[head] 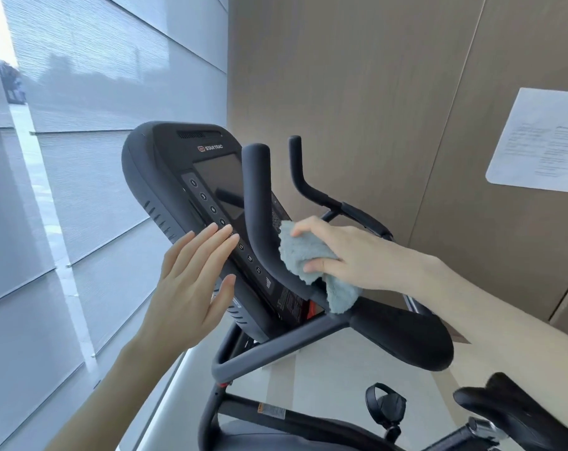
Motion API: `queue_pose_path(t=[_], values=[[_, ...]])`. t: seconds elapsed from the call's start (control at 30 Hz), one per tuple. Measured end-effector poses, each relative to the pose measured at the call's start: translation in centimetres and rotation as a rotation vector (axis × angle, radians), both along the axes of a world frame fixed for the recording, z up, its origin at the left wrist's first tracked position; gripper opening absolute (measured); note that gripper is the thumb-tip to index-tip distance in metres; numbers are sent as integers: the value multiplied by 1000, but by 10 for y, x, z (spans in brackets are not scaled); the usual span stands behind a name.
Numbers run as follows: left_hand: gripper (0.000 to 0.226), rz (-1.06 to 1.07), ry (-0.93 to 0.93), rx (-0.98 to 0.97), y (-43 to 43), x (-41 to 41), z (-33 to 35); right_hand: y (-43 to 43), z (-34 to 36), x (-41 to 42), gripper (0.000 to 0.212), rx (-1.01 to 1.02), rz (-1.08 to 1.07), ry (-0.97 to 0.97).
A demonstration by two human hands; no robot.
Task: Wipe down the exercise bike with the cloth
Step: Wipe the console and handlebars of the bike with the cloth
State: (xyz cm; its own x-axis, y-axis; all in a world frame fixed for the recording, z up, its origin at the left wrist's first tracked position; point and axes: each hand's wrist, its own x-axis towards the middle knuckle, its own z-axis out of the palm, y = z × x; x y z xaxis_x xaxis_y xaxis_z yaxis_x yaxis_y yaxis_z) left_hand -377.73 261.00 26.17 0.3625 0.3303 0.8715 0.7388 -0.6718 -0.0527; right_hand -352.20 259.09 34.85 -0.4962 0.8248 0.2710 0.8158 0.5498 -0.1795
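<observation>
At frame centre the right hand [344, 255] grips the soft, light cloth [303, 255], wadded against a stiff handlebar [259, 206] of the exercise bike [276, 348], while the left hand [194, 275], fingers straight, steadies the console [165, 177].

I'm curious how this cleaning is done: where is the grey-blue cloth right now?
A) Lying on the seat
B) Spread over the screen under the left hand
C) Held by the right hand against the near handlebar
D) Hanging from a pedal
C: the right hand grips the cloth against the curved near handlebar, while the left hand lies flat, without any cloth, on the edge of the console.
</observation>
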Motion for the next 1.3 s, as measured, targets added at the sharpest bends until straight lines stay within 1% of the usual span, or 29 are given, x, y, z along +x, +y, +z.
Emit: queue_pose_path(t=[0.07, 0.1, 0.17, 0.27, 0.4, 0.53, 0.6, 0.63, 0.67, 0.73, 0.8, 0.83, 0.87, 0.93, 1.0, 1.1, 1.17, 1.3], values=[[44, -12, -30, -3, -2, 0, 2, 1, -6, -19, 39, 41, 81, 74], [44, -21, -42, -5, -3, 1, 2, 2, -15, -27, 44, 65, 100, 61], [44, -43, -52, -10, -6, 1, 2, 1, -35, -35, 55, 133, 45, -45], [44, -74, -37, -9, -8, 4, -2, -11, -56, -30, 57, 306, -62, -252], [43, -110, -1, 8, -7, 14, -8, -34, -64, -17, 64, 401, -119, -392], [43, -121, 95, 27, -2, 27, -15, -55, -70, 2, 72, 401, -173, -487], [45, -92, 141, 18, 1, 32, -18, -64, -69, 15, 74, 320, -220, -523], [46, -76, 158, 8, 2, 34, -20, -68, -66, 23, 68, 283, -243, -476], [47, -64, 171, -5, 3, 36, -21, -70, -61, 31, 60, 228, -276, -365], [48, -59, 183, -26, 5, 40, -23, -69, -48, 41, 49, 186, -305, -75], [48, -69, 170, -35, 5, 45, -22, -58, -38, 34, 50, 132, -280, 143], [47, -74, 156, -37, 5, 47, -22, -50, -37, 25, 51, 68, -268, 205], [47, -79, 141, -40, 5, 49, -22, -42, -39, 16, 52, 1, -274, 212], [46, -87, 117, -50, 5, 51, -23, -29, -49, 1, 52, -102, -328, 132], [46, -89, 107, -61, 7, 50, -25, -21, -52, -3, 51, -146, -393, 91], [47, -90, 103, -70, 6, 51, -25, -16, -49, 1, 51, -168, -435, 69], [47, -91, 87, -78, 5, 52, -26, -16, -53, -1, 52, -94, -439, 24], [47, -82, 85, -86, 4, 53, -26, -23, -74, -9, 51, 265, -442, -90]])
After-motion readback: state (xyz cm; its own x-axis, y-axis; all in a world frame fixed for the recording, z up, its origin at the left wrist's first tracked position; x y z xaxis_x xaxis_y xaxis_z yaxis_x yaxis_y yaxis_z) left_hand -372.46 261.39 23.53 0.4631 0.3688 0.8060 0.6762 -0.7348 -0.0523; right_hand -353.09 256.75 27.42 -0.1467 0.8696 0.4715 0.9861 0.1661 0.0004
